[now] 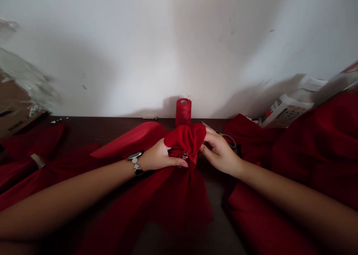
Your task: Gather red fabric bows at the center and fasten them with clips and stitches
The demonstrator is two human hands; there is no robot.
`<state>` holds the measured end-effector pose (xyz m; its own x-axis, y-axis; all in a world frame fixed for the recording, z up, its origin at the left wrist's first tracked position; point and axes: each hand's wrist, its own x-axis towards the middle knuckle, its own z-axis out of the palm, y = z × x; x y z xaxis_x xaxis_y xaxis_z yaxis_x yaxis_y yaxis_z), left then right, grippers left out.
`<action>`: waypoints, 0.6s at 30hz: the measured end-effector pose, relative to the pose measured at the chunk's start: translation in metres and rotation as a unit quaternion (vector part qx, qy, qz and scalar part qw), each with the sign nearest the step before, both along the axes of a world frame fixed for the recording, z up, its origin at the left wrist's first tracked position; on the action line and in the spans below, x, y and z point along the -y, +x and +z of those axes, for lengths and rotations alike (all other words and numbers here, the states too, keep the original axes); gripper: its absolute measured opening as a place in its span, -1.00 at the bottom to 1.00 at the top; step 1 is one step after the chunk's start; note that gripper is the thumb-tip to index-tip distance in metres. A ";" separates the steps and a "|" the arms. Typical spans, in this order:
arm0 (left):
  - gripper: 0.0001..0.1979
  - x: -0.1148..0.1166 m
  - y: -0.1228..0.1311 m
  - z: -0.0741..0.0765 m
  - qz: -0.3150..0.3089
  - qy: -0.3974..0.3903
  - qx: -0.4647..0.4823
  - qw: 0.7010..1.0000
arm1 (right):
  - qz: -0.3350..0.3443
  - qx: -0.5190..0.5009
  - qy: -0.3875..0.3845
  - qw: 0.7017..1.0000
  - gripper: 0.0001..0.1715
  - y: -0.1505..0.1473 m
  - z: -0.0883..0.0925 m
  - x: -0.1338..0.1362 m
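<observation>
Gathered red fabric [184,137], softly ruffled, is pinched between thumb and fingers by both my left hand [159,156] and right hand [220,152].

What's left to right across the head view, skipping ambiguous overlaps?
Banded red fabric bow → left hand → red thread spool → right hand → white-capped bottle.
</observation>
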<state>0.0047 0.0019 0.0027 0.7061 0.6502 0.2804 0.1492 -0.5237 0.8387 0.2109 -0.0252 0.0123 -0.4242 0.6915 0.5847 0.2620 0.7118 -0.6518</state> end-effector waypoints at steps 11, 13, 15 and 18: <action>-0.59 -0.001 0.001 0.000 -0.002 0.003 0.006 1.000 | 0.003 -0.038 -0.035 0.999 -0.83 0.000 -0.002 -0.001; -0.58 -0.001 0.000 -0.001 -0.001 0.002 0.008 1.000 | 0.000 -0.035 -0.035 0.999 -0.82 0.000 -0.001 -0.001; -0.60 -0.001 0.000 -0.001 -0.004 0.006 0.008 1.000 | -0.001 -0.022 -0.030 0.999 -0.81 0.000 -0.001 0.000; -0.61 -0.001 0.000 -0.001 -0.012 0.015 0.013 1.000 | -0.004 -0.004 -0.019 1.000 -0.81 0.000 0.001 0.001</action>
